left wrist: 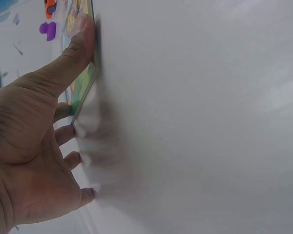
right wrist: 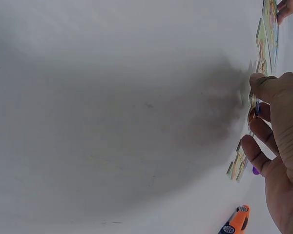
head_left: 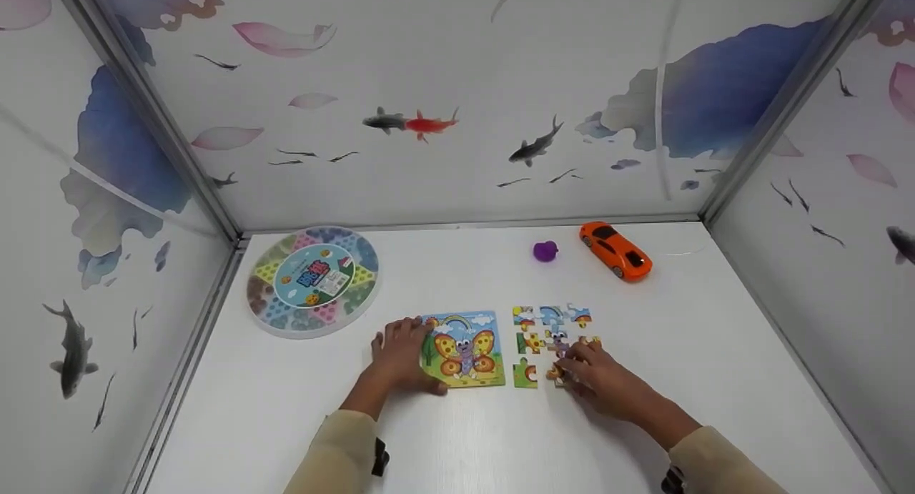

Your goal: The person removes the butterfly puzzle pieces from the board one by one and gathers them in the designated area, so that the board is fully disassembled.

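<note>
A square butterfly puzzle picture (head_left: 465,347) lies flat on the table. My left hand (head_left: 402,358) rests at its left side, thumb along the bottom edge and fingers spread near the upper left corner. To the right of the picture, loose jigsaw pieces (head_left: 525,374) are laid out in rows. Over the lower right of these rows is my right hand (head_left: 604,379), thumb and fingertips pinching a puzzle piece (head_left: 554,374). The right wrist view shows that puzzle piece (right wrist: 252,115) partly covered by the fingers. Some neighbouring pieces are hidden under the hand.
A round board-game box (head_left: 368,265) lies at the back left of the white table (head_left: 457,444). Toward the back right are a small purple toy (head_left: 545,251) and an orange toy car (head_left: 616,252). Printed panels (head_left: 457,186) enclose the table at the back and sides.
</note>
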Tool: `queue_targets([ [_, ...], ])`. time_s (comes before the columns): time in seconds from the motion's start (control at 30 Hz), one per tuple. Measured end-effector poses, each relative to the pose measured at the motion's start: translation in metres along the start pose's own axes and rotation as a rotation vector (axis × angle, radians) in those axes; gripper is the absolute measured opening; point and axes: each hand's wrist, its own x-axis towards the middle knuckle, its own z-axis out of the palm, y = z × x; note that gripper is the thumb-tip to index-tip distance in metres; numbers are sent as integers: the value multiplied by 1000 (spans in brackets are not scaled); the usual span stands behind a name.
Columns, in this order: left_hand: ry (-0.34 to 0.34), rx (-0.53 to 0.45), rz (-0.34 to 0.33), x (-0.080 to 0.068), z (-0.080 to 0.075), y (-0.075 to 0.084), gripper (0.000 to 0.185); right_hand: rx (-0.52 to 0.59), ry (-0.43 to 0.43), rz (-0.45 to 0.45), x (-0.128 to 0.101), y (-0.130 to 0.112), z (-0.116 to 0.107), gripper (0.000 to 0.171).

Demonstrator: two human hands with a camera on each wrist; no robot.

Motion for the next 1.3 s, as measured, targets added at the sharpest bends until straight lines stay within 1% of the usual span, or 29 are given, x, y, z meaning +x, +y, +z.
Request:
queue_targets([
  [0.23,5,-19,5,-2,-2,1,121,26,-11,2,1,1,3,40],
  [0.47,12,-15,0,-3,-2,1,122,27,9,-6,3,1,5,40],
  [0.67,0,-30,-4,-4,-3,3,121,28,23,-18,3,0,8,37],
  [0.83,8,-19,-3,-3,-3,3,121,20,41,-33,5,-1,7,35],
  [1.0,8,-16,-7,-2,-4,3,121,21,26,-35,7,-1,6,37],
  [1.13,7,-27,-9,-3,-4,3,121,34,9,-19,9,-2,4,41],
  [1.3,6,-31,-5,-4,-4,3,121,61,16,21,16,-9,-1,39],
])
